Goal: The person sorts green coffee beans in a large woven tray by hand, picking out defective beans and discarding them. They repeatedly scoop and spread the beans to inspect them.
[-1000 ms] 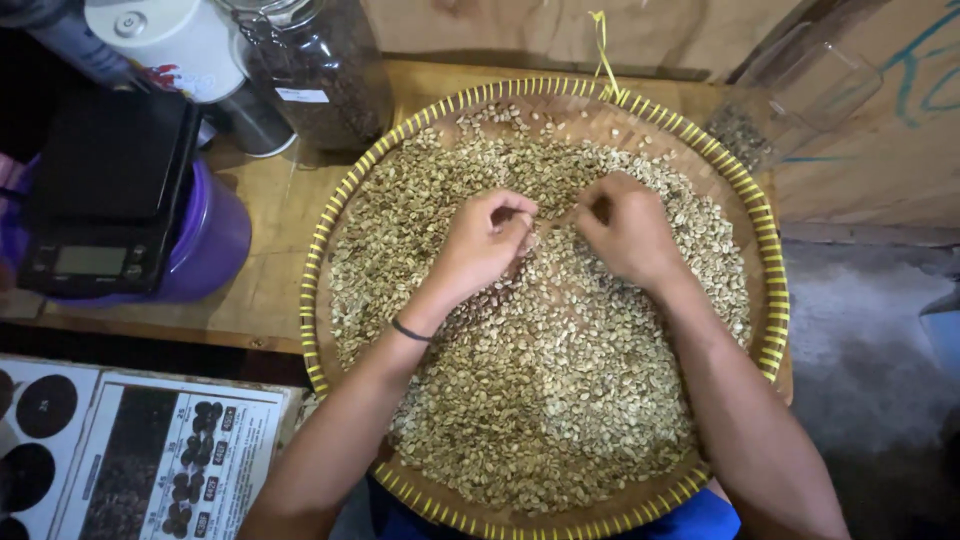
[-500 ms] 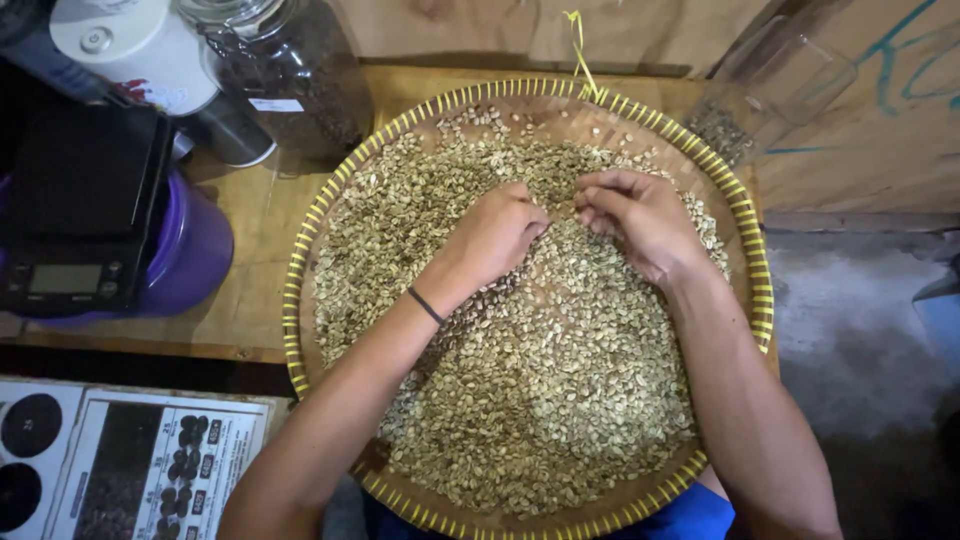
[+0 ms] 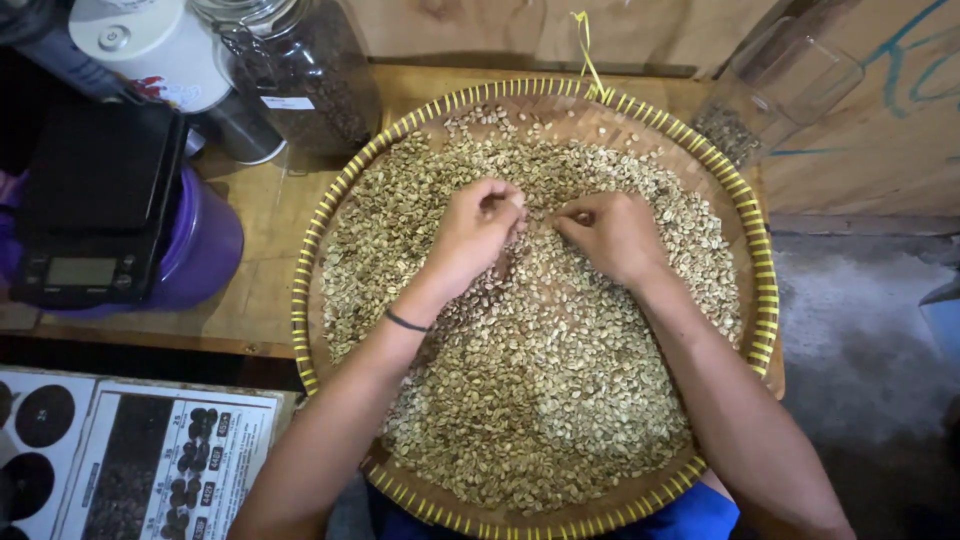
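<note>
Two hands picking through pale beans in a round woven tray.

Since a second before, the left hand (image 3: 470, 235) and right hand (image 3: 610, 235) had drawn closer; fingers together, pinching beans (image 3: 540, 400) just beneath them, tray (image 3: 765, 300) on the bench (image 3: 265, 260).

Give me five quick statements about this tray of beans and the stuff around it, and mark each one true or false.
1. Both hands rest on the beans in the round woven tray. True: left hand, right hand.
2. The tray is almost bare. False: pale beans cover most of it.
3. A dark band circles the left wrist. True.
4. The scale sits to the right of the tray. False: it is to the left, on a purple tub.
5. The jar beyond the tray lies on its side. False: it stands upright, holding dark contents.
</note>
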